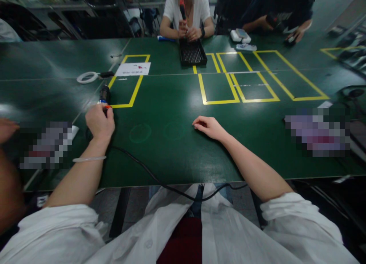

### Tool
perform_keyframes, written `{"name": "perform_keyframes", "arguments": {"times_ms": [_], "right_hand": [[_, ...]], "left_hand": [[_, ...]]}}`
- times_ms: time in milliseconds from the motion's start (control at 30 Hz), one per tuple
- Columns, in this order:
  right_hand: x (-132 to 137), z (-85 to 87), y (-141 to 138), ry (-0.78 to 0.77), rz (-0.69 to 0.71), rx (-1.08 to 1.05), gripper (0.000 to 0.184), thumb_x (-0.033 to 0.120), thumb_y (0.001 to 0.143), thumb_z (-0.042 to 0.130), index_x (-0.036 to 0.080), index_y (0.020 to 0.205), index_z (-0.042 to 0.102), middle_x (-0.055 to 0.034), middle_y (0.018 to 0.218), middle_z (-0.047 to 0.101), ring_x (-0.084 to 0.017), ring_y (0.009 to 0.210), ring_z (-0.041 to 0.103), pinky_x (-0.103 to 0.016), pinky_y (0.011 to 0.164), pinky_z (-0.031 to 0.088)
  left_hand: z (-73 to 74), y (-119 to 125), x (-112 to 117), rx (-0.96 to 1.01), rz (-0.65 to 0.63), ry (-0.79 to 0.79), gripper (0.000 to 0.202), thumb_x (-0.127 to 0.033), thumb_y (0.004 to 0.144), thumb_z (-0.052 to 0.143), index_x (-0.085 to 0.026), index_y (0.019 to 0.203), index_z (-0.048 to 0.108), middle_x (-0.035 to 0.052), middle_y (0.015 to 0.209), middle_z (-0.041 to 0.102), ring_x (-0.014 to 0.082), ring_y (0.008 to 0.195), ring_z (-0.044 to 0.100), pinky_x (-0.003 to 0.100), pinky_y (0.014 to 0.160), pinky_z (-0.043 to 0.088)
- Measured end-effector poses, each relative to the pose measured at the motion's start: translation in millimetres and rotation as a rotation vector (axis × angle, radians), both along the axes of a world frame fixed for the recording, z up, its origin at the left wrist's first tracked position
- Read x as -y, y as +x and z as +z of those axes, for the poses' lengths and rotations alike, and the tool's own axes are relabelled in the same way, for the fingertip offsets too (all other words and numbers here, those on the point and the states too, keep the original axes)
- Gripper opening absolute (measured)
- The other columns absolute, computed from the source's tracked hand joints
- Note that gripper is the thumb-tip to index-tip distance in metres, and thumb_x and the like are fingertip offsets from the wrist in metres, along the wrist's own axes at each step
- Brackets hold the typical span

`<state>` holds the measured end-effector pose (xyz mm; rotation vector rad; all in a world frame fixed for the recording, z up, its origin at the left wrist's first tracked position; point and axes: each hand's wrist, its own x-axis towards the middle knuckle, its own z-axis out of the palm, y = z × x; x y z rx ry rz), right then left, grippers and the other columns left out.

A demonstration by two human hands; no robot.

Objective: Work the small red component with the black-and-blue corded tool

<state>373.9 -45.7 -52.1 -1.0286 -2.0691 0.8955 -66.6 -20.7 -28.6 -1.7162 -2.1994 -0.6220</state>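
Observation:
My left hand (pixel 100 121) is wrapped round a black corded power tool (pixel 105 93) with blue and red parts. The tool's dark end points away from me, and my hand covers most of its grip. From near that hand a black cable (pixel 137 161) runs over the table edge and across my lap. My right hand (pixel 210 127) rests on the green table (pixel 177 157), its fingers loosely curled in toward the thumb. I see nothing held in it. Two faint chalk-like circles (pixel 140 133) lie on the table between my hands.
Yellow tape rectangles (pixel 219 102) mark the table. Beyond my left hand are a white cable coil (pixel 87 77) and a paper sheet (pixel 134 69). Opposite, a person in white (pixel 187 12) sits behind a black tray (pixel 193 54). Blurred-out items flank me; another person's arm (pixel 8 172) is at left.

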Motion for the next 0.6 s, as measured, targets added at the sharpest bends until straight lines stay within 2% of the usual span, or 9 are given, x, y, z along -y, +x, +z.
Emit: {"name": "perform_keyframes", "arguments": {"times_ms": [100, 233, 333, 400, 500, 600], "right_hand": [[-0.6, -0.8, 0.2, 0.008, 0.001, 0.004, 0.017, 0.027, 0.089, 0.057, 0.015, 0.094, 0.068, -0.0031, 0.078, 0.07, -0.015, 0.069, 0.059, -0.027, 0.067, 0.042], [-1.1, -1.7, 0.2, 0.007, 0.0, 0.006, 0.017, 0.028, 0.09, 0.057, 0.016, 0.094, 0.069, -0.0031, 0.079, 0.07, -0.015, 0.069, 0.059, -0.027, 0.067, 0.042], [-0.6, -1.3, 0.1, 0.0, -0.006, -0.013, 0.018, 0.028, 0.09, 0.057, 0.015, 0.094, 0.068, -0.003, 0.078, 0.069, -0.015, 0.068, 0.058, -0.027, 0.066, 0.042], [-0.4, -1.0, 0.1, -0.008, -0.011, -0.027, 0.017, 0.028, 0.089, 0.057, 0.015, 0.095, 0.068, -0.003, 0.078, 0.069, -0.014, 0.067, 0.057, -0.027, 0.066, 0.042], [-1.1, -1.6, 0.0, -0.039, -0.019, -0.072, 0.017, 0.028, 0.089, 0.057, 0.016, 0.098, 0.066, -0.0022, 0.078, 0.069, -0.013, 0.066, 0.058, -0.027, 0.066, 0.044], [-2.0, -3.0, -1.1, -0.118, 0.005, -0.189, 0.023, 0.03, 0.088, 0.06, 0.017, 0.107, 0.062, -0.0008, 0.078, 0.069, -0.013, 0.066, 0.06, -0.026, 0.066, 0.046]], "left_hand": [[2.2, 31.2, 6.9, 0.137, -0.186, -0.003, 0.033, -0.033, 0.098, 0.047, -0.011, 0.12, 0.058, 0.01, 0.112, 0.068, 0.0216, 0.1, 0.06, 0.036, 0.096, 0.043], [5.4, 104.3, 25.4, 0.418, -0.526, -0.005, 0.031, -0.038, 0.096, 0.052, -0.015, 0.112, 0.063, 0.0079, 0.106, 0.071, 0.0196, 0.098, 0.065, 0.032, 0.094, 0.045], [8.8, 161.8, 35.6, 0.705, -0.719, -0.171, 0.032, -0.041, 0.094, 0.055, -0.014, 0.109, 0.066, 0.0083, 0.097, 0.072, 0.0195, 0.092, 0.067, 0.031, 0.088, 0.048], [11.4, 191.2, 37.4, 0.846, -0.798, -0.289, 0.036, -0.042, 0.093, 0.055, -0.012, 0.111, 0.067, 0.0085, 0.092, 0.071, 0.0189, 0.087, 0.066, 0.031, 0.084, 0.049], [12.3, 216.6, 35.5, 0.933, -0.868, -0.393, 0.043, -0.043, 0.093, 0.055, -0.011, 0.12, 0.068, 0.0077, 0.089, 0.07, 0.0175, 0.083, 0.063, 0.031, 0.083, 0.048], [5.9, 225.0, 34.3, 0.99, -0.938, -0.452, 0.051, -0.044, 0.092, 0.057, -0.011, 0.131, 0.062, 0.0066, 0.088, 0.067, 0.0163, 0.08, 0.061, 0.031, 0.081, 0.048]]}}
